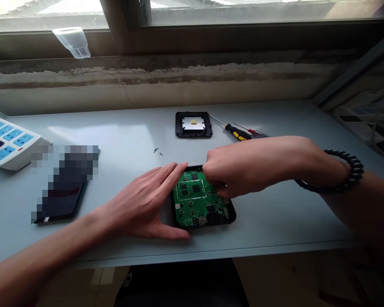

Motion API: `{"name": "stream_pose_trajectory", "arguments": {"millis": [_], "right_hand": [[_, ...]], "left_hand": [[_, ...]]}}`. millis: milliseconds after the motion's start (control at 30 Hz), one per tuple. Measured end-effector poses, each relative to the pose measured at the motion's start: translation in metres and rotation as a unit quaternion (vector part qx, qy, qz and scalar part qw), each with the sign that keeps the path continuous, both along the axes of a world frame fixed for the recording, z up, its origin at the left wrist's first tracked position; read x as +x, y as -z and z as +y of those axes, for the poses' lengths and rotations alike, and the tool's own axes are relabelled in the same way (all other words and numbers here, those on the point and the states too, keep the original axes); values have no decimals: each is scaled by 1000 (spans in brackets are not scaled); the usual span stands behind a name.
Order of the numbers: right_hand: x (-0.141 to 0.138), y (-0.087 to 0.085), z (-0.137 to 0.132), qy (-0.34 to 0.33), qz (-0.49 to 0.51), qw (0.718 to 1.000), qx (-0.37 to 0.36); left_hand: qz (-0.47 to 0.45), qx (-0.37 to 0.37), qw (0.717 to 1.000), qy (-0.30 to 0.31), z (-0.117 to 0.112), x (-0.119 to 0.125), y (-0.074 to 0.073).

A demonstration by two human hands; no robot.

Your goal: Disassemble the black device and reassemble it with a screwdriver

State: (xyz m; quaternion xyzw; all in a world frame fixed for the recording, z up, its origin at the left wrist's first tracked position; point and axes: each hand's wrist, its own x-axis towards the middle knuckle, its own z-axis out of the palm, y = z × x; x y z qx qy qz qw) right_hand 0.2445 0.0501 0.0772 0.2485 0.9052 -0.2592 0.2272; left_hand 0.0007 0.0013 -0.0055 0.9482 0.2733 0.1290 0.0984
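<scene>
Though open, casing [232,212] around board [196,199]

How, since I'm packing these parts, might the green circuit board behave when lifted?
The green circuit board looks flat, so it's probably stiff. Its bare chips may be fragile. Seated in the black case, it might catch.

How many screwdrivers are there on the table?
2: the yellow-black screwdriver, right of the cover, and the red one beside it. Others may hide behind the right hand.

Electronics workspace, desk [275,221], circuit board [192,205], screwdriver [238,132]
</scene>
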Motion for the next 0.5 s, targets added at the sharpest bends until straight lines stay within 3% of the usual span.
{"name": "stream_pose_trajectory", "arguments": {"millis": [167,500], "right_hand": [[3,3,-1,-3,-30,999,30],[8,8,9,18,-17,999,-22]], "left_hand": [[-7,-1,1000,-9,-4,2,0],[-21,-35,998,-38,-9,1,0]]}}
